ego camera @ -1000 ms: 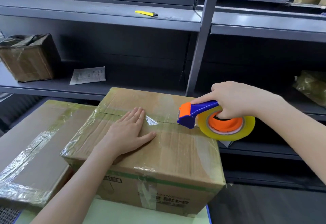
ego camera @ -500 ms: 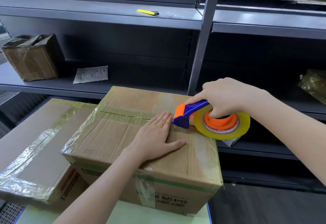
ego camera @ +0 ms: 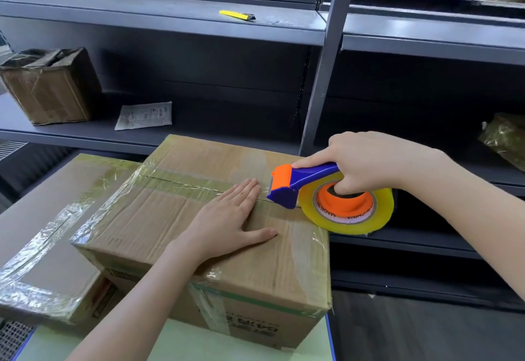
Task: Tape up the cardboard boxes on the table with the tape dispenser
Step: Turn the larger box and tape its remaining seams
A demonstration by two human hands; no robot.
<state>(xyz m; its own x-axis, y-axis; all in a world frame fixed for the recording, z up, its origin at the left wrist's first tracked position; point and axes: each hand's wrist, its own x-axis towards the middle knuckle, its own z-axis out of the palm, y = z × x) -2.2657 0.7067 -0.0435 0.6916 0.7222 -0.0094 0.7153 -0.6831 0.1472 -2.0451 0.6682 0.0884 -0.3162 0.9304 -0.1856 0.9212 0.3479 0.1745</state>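
Observation:
A brown cardboard box sits in front of me with clear tape along its top seam. My left hand lies flat on the box top, fingers straight, fingertips near the seam. My right hand grips the blue and orange tape dispenser, index finger stretched along its handle. The dispenser's orange cutter end sits at the seam near the box's right edge, just right of my left fingertips. Its yellowish tape roll hangs past the box's right side. A second taped box lies to the left, touching the first.
Dark metal shelving runs right behind the boxes. On it are a worn small box, a paper slip, a yellow utility knife and a wrapped parcel. The pale green table ends at the box's right side.
My left hand slid right along the box top toward the dispenser, smoothing the tape. The dispenser stayed near the box's right edge.

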